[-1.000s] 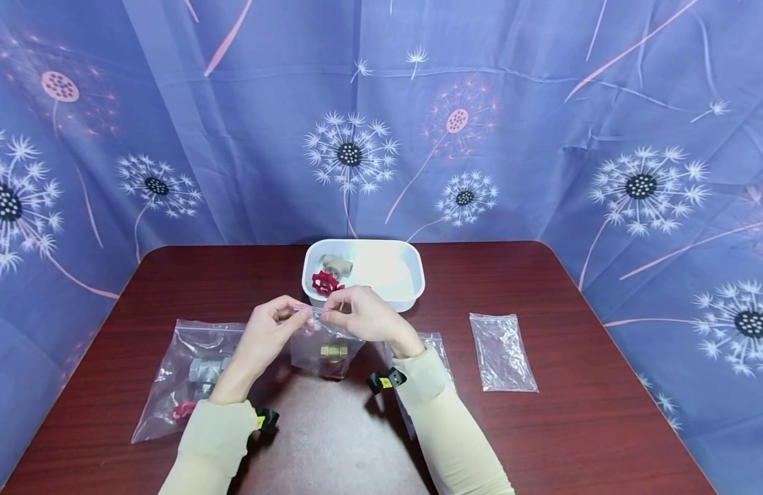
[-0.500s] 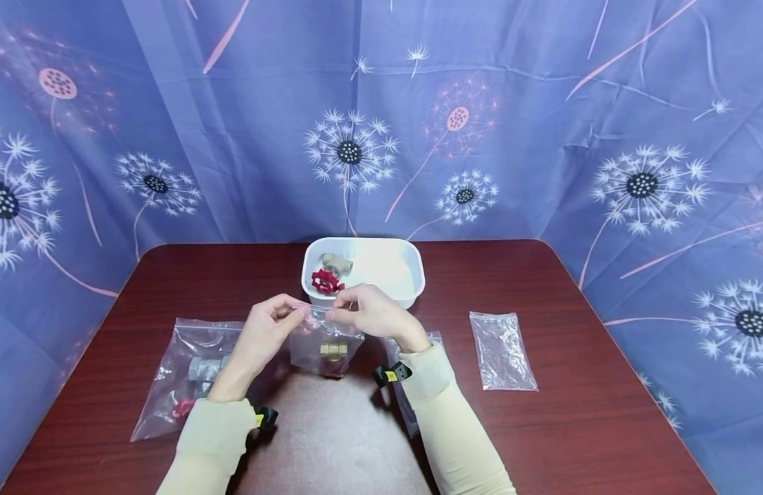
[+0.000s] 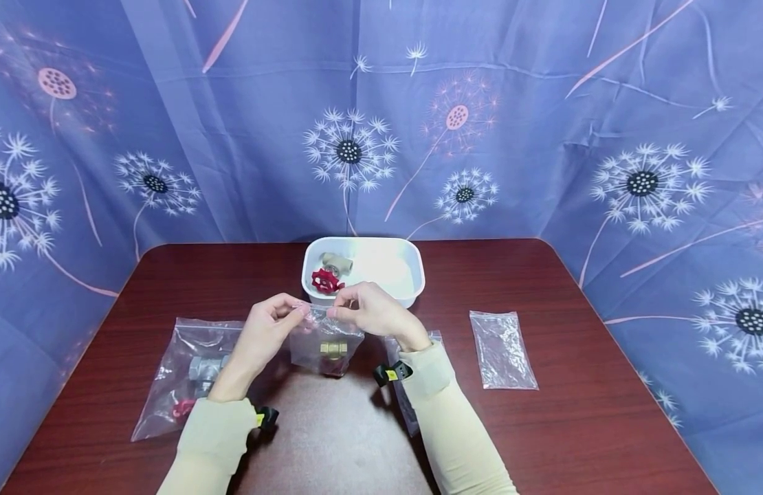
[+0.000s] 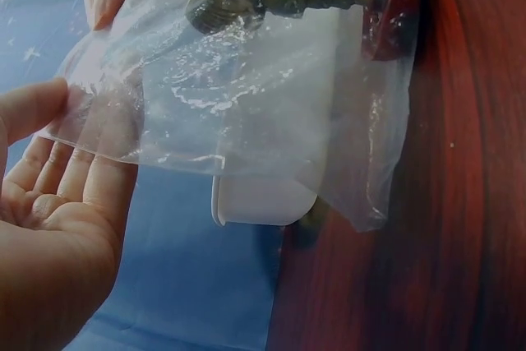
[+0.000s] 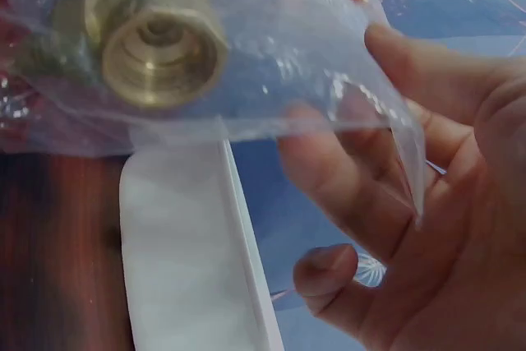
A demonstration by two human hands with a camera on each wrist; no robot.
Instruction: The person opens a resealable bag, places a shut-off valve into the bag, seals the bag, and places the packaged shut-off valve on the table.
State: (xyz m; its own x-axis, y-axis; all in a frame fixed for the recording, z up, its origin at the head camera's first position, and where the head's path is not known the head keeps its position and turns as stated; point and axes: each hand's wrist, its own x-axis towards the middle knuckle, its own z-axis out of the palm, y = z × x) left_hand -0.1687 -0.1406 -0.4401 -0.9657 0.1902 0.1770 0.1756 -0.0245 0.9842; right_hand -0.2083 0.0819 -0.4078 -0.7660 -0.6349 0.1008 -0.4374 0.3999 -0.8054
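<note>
In the head view a clear zip bag [image 3: 306, 354] hangs upright over the middle of the table. Inside is a brass valve [image 3: 334, 350], its threaded opening facing the right wrist camera. The valve's red handwheel [image 4: 393, 10] shows through the plastic at the bag's lower end in the left wrist view. My left hand [image 3: 269, 338] pinches the bag's top left corner between thumb and fingers. With thumb and forefinger, my right hand [image 3: 377, 317] pinches the top edge farther right. Whether the zip is sealed cannot be made out.
Behind the hands stands a white tub [image 3: 412, 292] holding a valve with a red handwheel [image 3: 326, 280]. Left lies a bag [image 3: 165, 371] containing a grey valve [image 3: 202, 369]. A flat clear bag [image 3: 504, 350] lies right; another bag [image 3: 405, 405] is partly under my right forearm.
My right hand has shifted slightly right along the bag's top edge, away from the left hand, then stayed there. The left hand and the valve have hardly moved.
</note>
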